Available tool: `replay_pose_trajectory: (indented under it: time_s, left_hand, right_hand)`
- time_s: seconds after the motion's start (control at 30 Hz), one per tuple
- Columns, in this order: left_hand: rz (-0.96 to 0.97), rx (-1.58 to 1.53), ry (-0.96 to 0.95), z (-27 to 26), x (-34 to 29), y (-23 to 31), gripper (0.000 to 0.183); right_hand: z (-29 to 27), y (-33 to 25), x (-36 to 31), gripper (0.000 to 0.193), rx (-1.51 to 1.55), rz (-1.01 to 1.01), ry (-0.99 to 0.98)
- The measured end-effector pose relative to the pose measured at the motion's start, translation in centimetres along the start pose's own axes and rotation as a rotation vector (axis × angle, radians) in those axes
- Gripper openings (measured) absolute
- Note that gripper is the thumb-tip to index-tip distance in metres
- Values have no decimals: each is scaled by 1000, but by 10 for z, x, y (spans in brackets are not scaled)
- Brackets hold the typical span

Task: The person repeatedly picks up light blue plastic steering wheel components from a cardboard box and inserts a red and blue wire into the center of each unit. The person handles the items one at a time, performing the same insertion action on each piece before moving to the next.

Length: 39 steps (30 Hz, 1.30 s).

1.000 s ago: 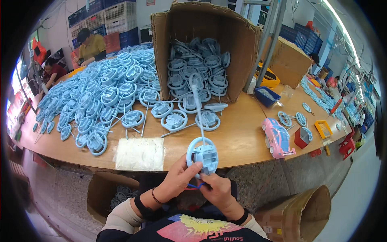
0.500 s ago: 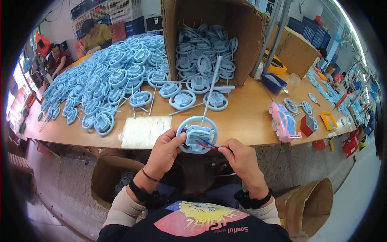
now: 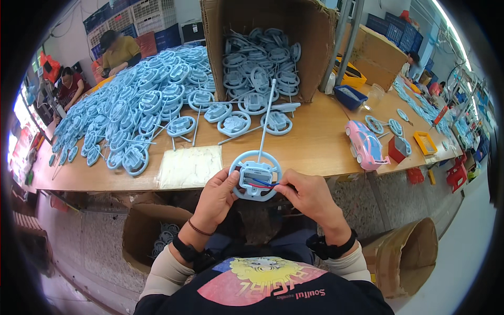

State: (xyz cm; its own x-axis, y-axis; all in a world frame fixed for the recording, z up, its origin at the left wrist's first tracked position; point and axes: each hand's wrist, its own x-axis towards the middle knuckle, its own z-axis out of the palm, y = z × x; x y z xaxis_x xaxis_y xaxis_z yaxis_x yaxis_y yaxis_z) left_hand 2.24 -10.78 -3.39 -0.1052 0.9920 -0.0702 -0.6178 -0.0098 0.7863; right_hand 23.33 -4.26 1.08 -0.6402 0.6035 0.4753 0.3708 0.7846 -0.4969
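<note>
A light-blue toy steering wheel [image 3: 256,195] with a long thin rod pointing away from me is held over the table's front edge. My left hand [image 3: 216,195] grips its left rim, thumb on the face and fingers behind. At the hub, a rectangular recess lies toward me, and red and blue wires [image 3: 261,183] run out of it to the right. My right hand [image 3: 310,195] pinches these wires near the wheel's right rim. The tips of the right fingers partly hide the wire ends.
A large heap of similar steering wheels [image 3: 142,105] covers the table's left, and a cardboard box [image 3: 320,47] holds more. A pale sheet [image 3: 190,166] lies at the front edge. To the right stand a pink toy car [image 3: 364,145] and a blue tray [image 3: 350,97]. Two people sit far left.
My right hand has moved slightly left and up, closer to the hub, with the wires now lying flatter across the recess. My left hand keeps its hold on the wheel.
</note>
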Motion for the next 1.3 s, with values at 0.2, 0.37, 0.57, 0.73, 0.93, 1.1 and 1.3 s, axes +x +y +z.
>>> replay_pose_trajectory:
  time_s: [0.2,0.37,0.57,0.73,0.93,1.1,1.3]
  left_hand:
    - [7,20,-34,-2,2,-5,26]
    - [41,52,-73,-9,-7,-8,31]
    - [-129,-137,-226,5,-13,-5,43]
    - [-63,-192,-230,-6,-11,-14,42]
    - [33,-112,-131,-22,-19,-16,36]
    - [92,295,47,-82,-64,32,34]
    - [65,920,347,-157,-132,97,39]
  right_hand:
    - [0,-2,-5,15,24,36,-5]
    - [15,3,-8,20,130,6,4]
    - [12,1,-15,20,192,37,-2]
    - [16,-6,-16,19,150,55,-9]
    - [36,-1,-17,21,257,49,-49]
    - [37,-4,-20,19,383,86,-254]
    - [39,19,-25,18,512,206,-234]
